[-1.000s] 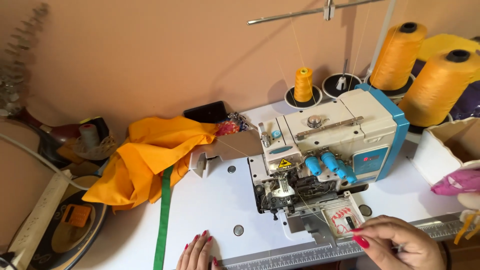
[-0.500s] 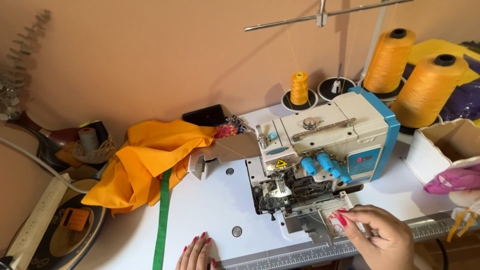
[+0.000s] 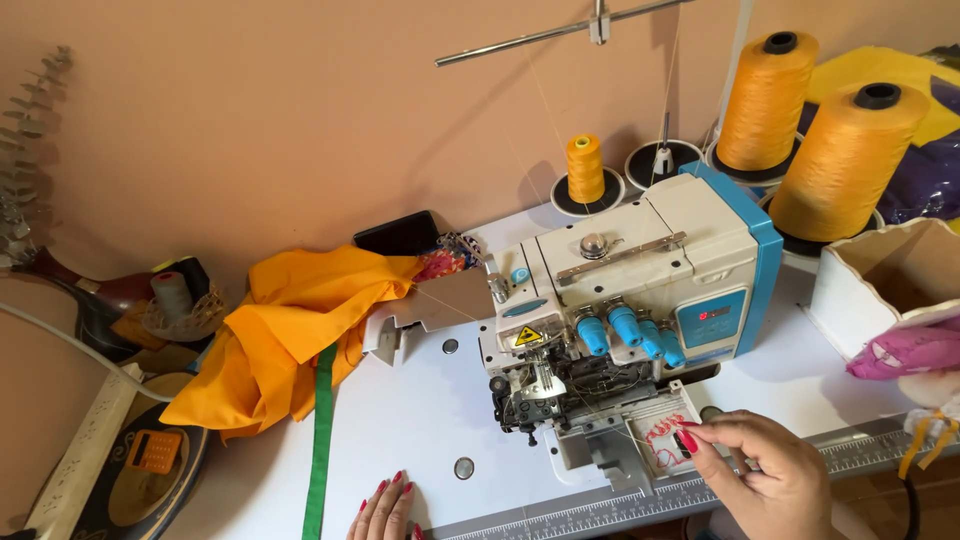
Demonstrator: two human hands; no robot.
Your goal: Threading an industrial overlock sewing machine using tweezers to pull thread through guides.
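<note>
Right hand [image 3: 765, 475] pinches thread [image 3: 640, 437] at the serger's [image 3: 620, 330] front plate, drawing it taut; left hand [image 3: 385, 505] (fingers together) rests flat near the table's [image 3: 420, 420] front edge.

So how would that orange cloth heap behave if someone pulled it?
The cloth lies crumpled in soft folds, so it is probably floppy and light. It would likely drag and bunch rather than slide whole, perhaps shifting the green tape beside it.

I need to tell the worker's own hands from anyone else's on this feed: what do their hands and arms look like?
Both hands are bare, with no gloves. The left hand and the right hand have long nails painted red. No rings, watch or bracelets show. No sleeve is visible on the right wrist; the left wrist is cut off by the picture's lower edge.
</note>
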